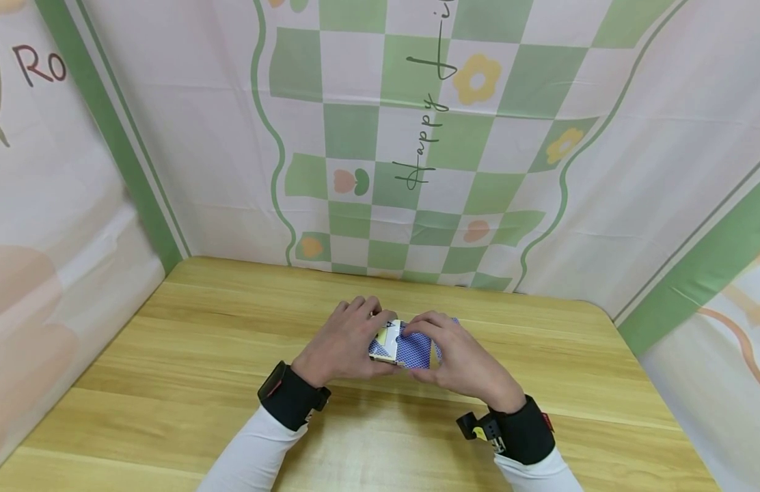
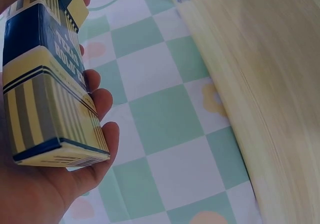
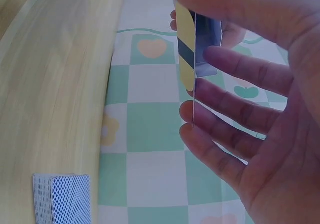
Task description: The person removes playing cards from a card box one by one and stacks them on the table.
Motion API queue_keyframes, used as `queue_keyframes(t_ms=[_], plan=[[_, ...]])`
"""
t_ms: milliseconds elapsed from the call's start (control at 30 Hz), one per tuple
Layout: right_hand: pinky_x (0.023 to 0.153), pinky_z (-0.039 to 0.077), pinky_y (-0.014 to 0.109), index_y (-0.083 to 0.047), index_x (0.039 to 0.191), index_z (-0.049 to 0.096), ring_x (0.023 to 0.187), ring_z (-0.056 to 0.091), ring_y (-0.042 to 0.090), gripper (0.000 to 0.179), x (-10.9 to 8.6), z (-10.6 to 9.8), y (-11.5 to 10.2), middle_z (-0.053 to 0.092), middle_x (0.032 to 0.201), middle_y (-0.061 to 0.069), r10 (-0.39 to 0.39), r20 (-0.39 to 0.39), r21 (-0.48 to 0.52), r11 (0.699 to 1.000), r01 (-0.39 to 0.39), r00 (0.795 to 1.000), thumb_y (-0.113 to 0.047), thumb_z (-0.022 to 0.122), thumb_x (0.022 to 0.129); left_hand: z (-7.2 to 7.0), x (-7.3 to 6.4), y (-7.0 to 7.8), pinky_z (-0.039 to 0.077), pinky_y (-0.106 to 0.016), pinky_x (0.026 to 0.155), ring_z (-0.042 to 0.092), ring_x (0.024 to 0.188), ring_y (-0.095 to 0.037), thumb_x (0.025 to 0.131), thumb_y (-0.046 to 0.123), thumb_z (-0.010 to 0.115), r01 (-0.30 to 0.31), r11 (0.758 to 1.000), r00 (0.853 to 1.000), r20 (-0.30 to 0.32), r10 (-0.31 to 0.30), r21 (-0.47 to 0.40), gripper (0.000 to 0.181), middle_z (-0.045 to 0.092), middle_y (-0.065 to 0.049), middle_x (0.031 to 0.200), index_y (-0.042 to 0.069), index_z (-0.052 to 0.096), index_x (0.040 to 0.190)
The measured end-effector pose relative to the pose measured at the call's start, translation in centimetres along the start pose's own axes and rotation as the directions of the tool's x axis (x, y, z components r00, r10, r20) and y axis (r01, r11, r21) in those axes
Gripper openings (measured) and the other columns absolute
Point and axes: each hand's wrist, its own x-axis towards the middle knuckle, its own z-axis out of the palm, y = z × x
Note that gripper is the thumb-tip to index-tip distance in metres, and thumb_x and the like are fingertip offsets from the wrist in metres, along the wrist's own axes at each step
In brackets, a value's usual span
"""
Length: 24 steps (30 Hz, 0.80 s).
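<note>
White fabric, lettered "Ro", stands on your left as we start, and below it runs the wooden table (image 1: 140, 383). Now your left sleeve (image 1: 251, 454), a black wristband (image 1: 288, 400), and on to your left hand (image 1: 349, 342): fingers and thumb wrapped round the striped "Texas Hold..." box (image 2: 47, 94), a firm-looking hold above the tabletop! At the box's right end sits a blue-patterned card (image 1: 415, 352), between your hands. Beyond it, a blue-patterned deck (image 3: 71, 201) lies on the table, partly hidden in the head view. Your right hand (image 1: 463, 359) pinches that card, its fingers partly spread, fingertips along the edge.
</note>
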Motion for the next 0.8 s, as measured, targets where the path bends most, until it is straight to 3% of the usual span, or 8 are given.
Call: queue_keyframes(t_ms=[500, 800], plan=[[0.08, 0.044, 0.031, -0.024, 0.116, 0.057, 0.111, 0.039, 0.013, 0.053, -0.2, -0.2, 0.5, 0.044, 0.121, -0.006, 0.008, -0.025, -0.01, 1.0, -0.009, 1.0, -0.032, 0.077, 0.068, -0.2, 0.0, -0.2, 0.037, -0.035, 0.076, 0.043, 0.093, -0.016, 0.067, 0.071, 0.059, 0.009, 1.0, 1.0, -0.015, -0.008, 0.008, 0.075, 0.046, 0.003, 0.104, 0.021, 0.054, 0.122], [0.081, 0.044, 0.035, -0.019, 0.131, 0.046, 0.109, 0.039, 0.017, 0.074, -0.5, -0.8, 1.0, 0.043, 0.12, -0.001, 0.069, 0.015, -0.038, 0.997, -0.068, 0.998, -0.025, 0.078, 0.064, -0.2, 0.0, -0.6, 0.037, -0.034, 0.074, 0.045, 0.093, -0.016, 0.064, 0.069, 0.062, 0.02, 1.0, 0.999, -0.042, -0.02, 0.0, 0.074, 0.046, 0.003, 0.103, 0.02, 0.054, 0.12]])
